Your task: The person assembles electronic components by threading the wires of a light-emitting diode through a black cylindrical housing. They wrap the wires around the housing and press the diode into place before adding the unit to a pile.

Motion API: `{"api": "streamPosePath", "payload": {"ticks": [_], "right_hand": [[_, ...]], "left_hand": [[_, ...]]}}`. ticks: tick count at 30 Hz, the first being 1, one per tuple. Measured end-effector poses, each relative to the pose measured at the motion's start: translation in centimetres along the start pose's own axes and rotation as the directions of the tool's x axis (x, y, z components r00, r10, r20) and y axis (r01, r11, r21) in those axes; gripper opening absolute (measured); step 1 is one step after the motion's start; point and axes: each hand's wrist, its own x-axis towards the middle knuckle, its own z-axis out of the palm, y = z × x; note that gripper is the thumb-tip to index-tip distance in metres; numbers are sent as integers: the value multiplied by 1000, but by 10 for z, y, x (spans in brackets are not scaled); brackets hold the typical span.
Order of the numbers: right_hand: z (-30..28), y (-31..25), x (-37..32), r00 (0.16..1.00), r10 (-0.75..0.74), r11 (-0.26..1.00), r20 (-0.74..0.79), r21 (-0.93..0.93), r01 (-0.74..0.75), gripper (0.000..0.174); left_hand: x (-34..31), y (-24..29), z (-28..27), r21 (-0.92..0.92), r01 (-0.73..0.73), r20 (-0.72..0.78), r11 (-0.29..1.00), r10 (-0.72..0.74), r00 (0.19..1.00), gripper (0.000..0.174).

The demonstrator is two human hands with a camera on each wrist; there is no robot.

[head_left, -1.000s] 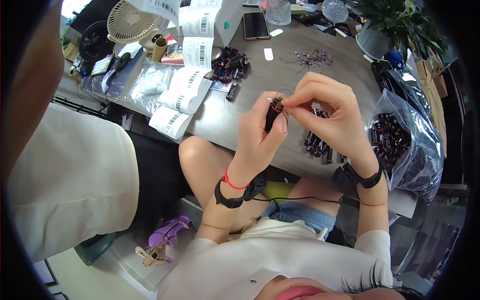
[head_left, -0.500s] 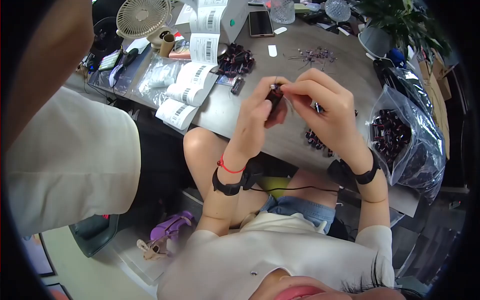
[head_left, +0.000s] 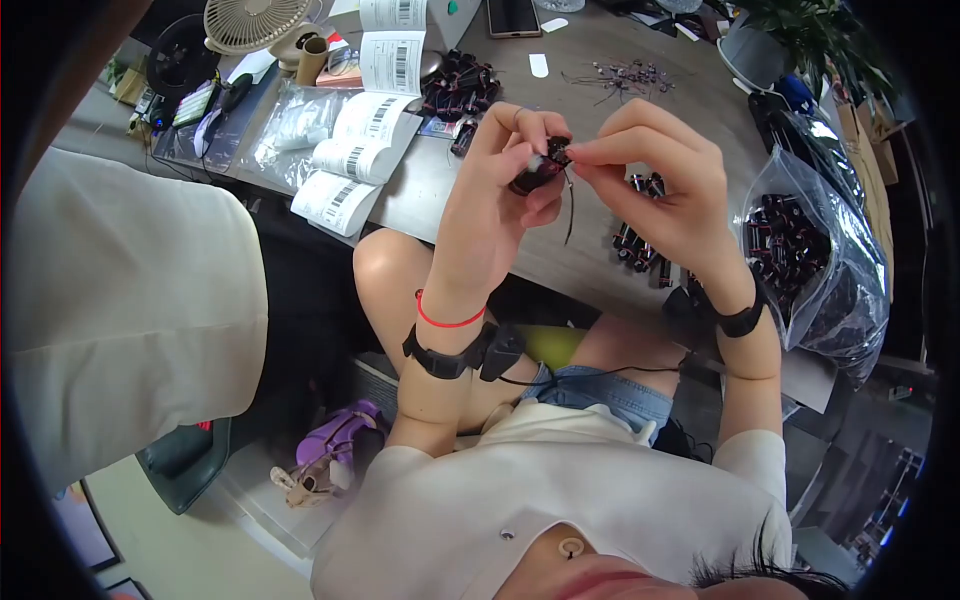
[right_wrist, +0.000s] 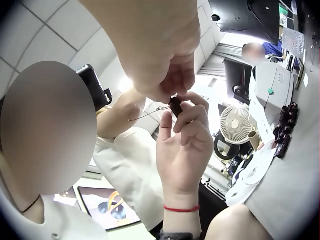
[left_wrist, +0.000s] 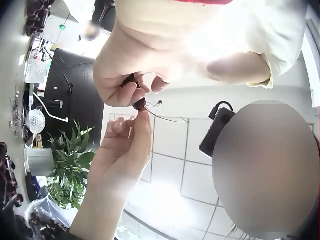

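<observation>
Above the desk, the left hand (head_left: 480,200) grips a small black cylinder (head_left: 535,176) with thin wires at one end. The cylinder lies tilted between its thumb and fingers. From the other side the right hand (head_left: 665,180) pinches at the wired end with thumb and forefinger, its fingertips right against the part. A dark wire (head_left: 571,210) hangs below the fingertips in the head view. In the right wrist view, the left hand (right_wrist: 182,152) shows its palm, and the cylinder (right_wrist: 175,106) stands partly hidden by fingers.
Similar black cylinders lie in a pile (head_left: 458,90) at the back left and in a group (head_left: 640,240) beside the right hand. A clear plastic bag (head_left: 858,300) of them stands at right. Loose wired bits (head_left: 625,78), barcode labels (head_left: 375,120) and a fan (head_left: 255,22) are farther back.
The left hand has turned and moved slightly up and left, tipping the cylinder toward the right hand. A dark wire now hangs below the fingertips. The right hand keeps pinching at the wired end.
</observation>
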Motion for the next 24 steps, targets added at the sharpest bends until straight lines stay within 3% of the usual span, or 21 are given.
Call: {"api": "streamPosePath", "payload": {"ticks": [5,18,20,22,24], "right_hand": [[3,1,1,999,26,996,-21,82,-24,18],[9,7,-6,998,66,994,-7,86,-65,22],[12,9,-4,993,55,995,-102,94,-46,16],[13,11,-3,988,39,995,-151,99,-24,13],[8,9,-6,993,65,993,-101,106,-54,17]], "left_hand": [[-1,0,4,12,-25,-36,1000,25,999,22],[2,-4,-1,-3,72,30,997,-72,997,21],[3,-4,0,-3,94,49,996,-94,994,22],[0,-4,3,-4,66,35,998,-66,997,20],[-2,-2,9,-6,14,15,1000,-14,1000,17]]}}
